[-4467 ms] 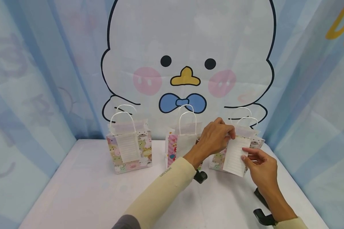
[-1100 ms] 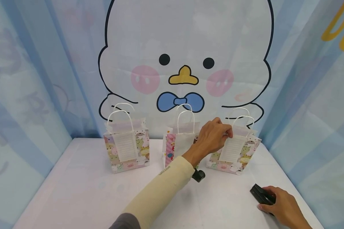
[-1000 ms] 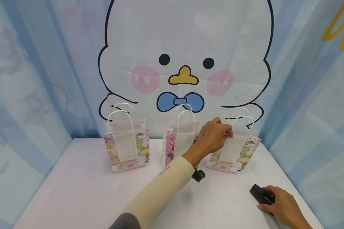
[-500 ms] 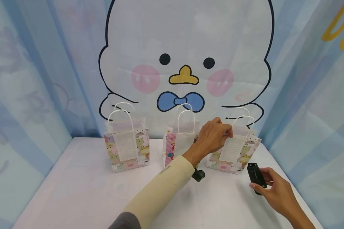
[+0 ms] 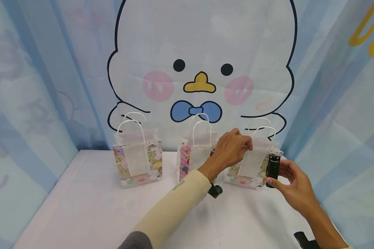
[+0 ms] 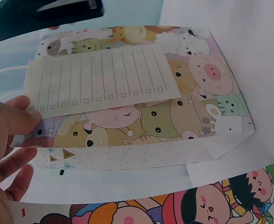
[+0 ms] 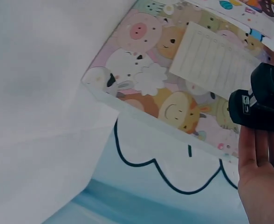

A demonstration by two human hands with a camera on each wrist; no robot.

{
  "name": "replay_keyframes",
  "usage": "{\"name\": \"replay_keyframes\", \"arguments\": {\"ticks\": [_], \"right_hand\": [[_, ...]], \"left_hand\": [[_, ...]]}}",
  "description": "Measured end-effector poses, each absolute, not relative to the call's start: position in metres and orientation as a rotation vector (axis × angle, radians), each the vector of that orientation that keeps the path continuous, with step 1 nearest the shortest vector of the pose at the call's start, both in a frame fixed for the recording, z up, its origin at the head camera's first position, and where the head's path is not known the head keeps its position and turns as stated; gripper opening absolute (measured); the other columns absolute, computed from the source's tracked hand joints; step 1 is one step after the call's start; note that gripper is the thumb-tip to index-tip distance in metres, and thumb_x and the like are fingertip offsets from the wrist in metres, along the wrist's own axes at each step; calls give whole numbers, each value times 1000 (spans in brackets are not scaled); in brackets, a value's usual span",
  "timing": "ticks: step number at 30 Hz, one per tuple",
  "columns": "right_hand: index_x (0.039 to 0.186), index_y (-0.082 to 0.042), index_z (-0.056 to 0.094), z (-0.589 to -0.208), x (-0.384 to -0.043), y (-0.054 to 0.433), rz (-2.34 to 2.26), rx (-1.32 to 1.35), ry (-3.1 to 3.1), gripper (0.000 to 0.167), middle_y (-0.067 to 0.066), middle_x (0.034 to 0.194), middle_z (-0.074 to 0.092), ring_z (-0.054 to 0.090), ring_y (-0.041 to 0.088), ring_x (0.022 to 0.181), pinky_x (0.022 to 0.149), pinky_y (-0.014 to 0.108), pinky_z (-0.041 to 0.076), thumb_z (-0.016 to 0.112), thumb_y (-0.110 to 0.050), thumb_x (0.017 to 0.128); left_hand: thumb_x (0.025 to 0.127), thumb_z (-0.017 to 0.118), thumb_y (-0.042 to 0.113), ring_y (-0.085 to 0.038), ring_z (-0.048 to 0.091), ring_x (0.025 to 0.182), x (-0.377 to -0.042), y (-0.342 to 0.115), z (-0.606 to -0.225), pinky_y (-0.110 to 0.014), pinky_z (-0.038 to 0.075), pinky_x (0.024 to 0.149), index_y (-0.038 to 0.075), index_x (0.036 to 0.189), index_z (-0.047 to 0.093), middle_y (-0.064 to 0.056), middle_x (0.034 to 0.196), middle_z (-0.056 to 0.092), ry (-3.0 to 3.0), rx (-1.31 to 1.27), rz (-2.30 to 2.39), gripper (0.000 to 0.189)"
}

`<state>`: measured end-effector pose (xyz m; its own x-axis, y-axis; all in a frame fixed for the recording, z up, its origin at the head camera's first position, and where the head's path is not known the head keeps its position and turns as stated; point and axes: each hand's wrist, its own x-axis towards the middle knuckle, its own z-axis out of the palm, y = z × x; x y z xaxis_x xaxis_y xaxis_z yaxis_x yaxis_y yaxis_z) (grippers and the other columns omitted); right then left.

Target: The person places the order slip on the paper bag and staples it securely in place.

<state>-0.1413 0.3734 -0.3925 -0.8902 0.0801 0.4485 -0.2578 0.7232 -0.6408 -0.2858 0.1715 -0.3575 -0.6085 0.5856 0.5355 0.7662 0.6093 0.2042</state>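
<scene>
My left hand (image 5: 232, 147) pinches a lined white paper slip (image 5: 252, 162) at the top edge of the right-hand gift bag (image 5: 243, 181), which has a cartoon-animal print. In the left wrist view the thumb (image 6: 16, 119) presses on one end of the slip (image 6: 99, 81), which lies over the bag's front (image 6: 211, 74). A black stapler (image 5: 273, 169) is held upright in my right hand (image 5: 297, 186), just right of the slip, and overlaps the bag's right side in the head view. Fingers (image 7: 265, 149) support the stapler (image 7: 267, 98) in the right wrist view.
At the left stands another animal-print bag (image 5: 157, 159) with a lined slip (image 5: 137, 159) on its front. A pink-striped bag (image 5: 185, 162) stands in the middle, partly behind my left forearm. All are on a white table (image 5: 96, 207) before a cartoon curtain (image 5: 202, 41).
My right hand has let go of the slip, gripped the stapler lying on the table and raised it up to the right-hand bag. The left hand stays at the bag's top edge.
</scene>
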Motion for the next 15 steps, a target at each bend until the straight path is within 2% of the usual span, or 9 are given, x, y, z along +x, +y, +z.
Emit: {"name": "replay_keyframes", "arguments": {"ticks": [5, 15], "right_hand": [[140, 2, 49, -379, -152, 370, 1101, 181, -2421, 61, -21, 124, 57, 59, -5, 109, 99, 0, 42, 82, 3, 89], [142, -5, 51, -358, -170, 366, 1166, 217, -2336, 62, -21, 126, 60, 60, -4, 114, 100, 1, 43, 79, 8, 89]], "left_hand": [[99, 77, 26, -3, 50, 89, -286, 171, -358, -13, 41, 74, 32, 101, 79, 14, 95, 72, -2418, -1071, -590, 7], [99, 77, 23, -3, 51, 89, -287, 172, -359, -13, 42, 75, 32, 100, 79, 14, 95, 73, -2402, -1088, -604, 9]]}}
